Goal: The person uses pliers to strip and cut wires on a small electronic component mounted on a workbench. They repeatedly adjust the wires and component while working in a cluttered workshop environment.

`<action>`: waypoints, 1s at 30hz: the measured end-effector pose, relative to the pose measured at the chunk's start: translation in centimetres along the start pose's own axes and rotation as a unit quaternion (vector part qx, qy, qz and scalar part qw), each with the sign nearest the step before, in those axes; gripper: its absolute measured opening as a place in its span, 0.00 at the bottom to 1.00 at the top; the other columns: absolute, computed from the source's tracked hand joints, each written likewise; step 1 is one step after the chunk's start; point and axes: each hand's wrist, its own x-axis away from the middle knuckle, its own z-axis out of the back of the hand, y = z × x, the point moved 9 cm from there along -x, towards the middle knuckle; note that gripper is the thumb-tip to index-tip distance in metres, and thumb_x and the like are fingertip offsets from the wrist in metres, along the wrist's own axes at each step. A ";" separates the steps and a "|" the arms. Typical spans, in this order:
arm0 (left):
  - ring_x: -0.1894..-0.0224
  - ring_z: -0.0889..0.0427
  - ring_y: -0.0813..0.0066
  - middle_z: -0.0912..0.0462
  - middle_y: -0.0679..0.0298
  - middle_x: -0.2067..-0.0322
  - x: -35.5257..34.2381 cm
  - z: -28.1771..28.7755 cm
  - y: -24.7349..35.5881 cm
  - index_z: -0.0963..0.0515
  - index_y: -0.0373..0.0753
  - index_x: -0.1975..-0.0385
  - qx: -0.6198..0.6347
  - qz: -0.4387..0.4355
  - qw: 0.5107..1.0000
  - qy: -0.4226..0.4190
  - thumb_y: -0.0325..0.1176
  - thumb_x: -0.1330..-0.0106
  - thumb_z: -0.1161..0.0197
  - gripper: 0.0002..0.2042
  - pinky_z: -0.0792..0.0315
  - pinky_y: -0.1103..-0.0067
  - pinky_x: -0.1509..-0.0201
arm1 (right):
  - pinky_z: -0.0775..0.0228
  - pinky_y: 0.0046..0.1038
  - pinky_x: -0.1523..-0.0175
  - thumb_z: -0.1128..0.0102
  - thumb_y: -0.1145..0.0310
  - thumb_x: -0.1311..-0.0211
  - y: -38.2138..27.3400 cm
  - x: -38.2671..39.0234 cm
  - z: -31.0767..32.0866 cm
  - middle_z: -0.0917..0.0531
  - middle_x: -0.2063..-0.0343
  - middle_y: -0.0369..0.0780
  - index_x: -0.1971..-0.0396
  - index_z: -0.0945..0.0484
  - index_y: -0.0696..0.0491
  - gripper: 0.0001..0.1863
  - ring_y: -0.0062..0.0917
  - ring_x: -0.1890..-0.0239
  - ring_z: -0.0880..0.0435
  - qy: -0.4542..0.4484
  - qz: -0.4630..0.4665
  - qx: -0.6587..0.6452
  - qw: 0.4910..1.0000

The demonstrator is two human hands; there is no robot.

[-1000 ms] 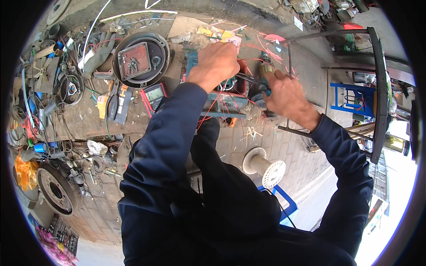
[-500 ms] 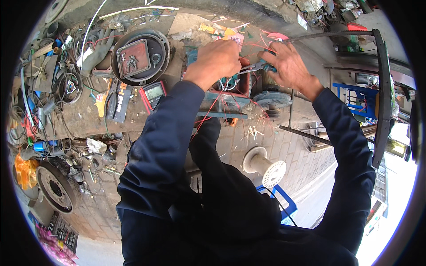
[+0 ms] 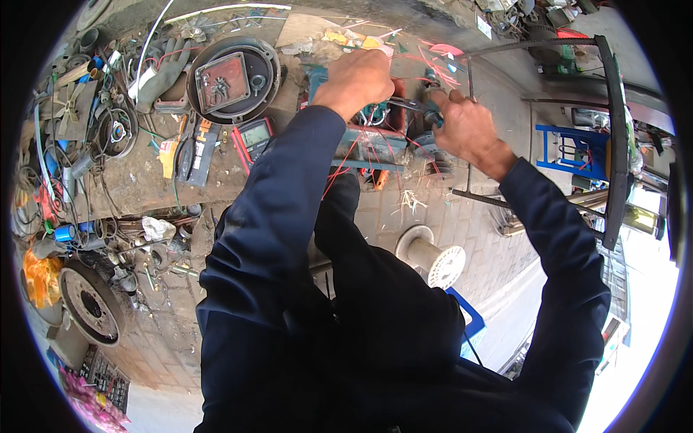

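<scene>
My right hand [image 3: 468, 128] is wrapped round the handles of a pair of pliers [image 3: 408, 105], whose jaws point left over an open box with a red inside [image 3: 395, 120]. My left hand [image 3: 359, 78] is curled closed above the left side of that box; its fingertips are turned away and what they pinch is hidden. Green-blue coils or wires [image 3: 374, 114] sit inside the box. Thin red wires [image 3: 353, 150] hang over its near edge, and more red wires [image 3: 426, 61] spread out beyond it. Whether the plier jaws grip a wire is too small to tell.
A round dark cover [image 3: 268, 86] holds a red square lid [image 3: 216, 90] with bolts. Beside it are a red multimeter [image 3: 254, 138] and black-handled scissors [image 3: 185, 155]. A dark metal frame [image 3: 613, 130] rises at right. A pale spool [image 3: 431, 256] stands on the paving below.
My right hand has come lower and nearer, its fingers now closed round the plier handles. My left hand stays over the box. The whole view has shifted slightly.
</scene>
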 end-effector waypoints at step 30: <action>0.46 0.12 0.52 0.09 0.54 0.53 -0.5 -0.2 -0.3 0.11 0.41 0.56 -0.002 0.010 1.000 0.004 0.47 0.35 0.27 0.17 0.18 0.61 0.45 | 0.22 0.42 0.55 0.25 0.68 0.59 1.0 -5.6 1.0 0.19 0.62 0.44 0.52 0.19 0.48 0.27 0.44 0.57 0.15 0.118 0.296 0.065 0.946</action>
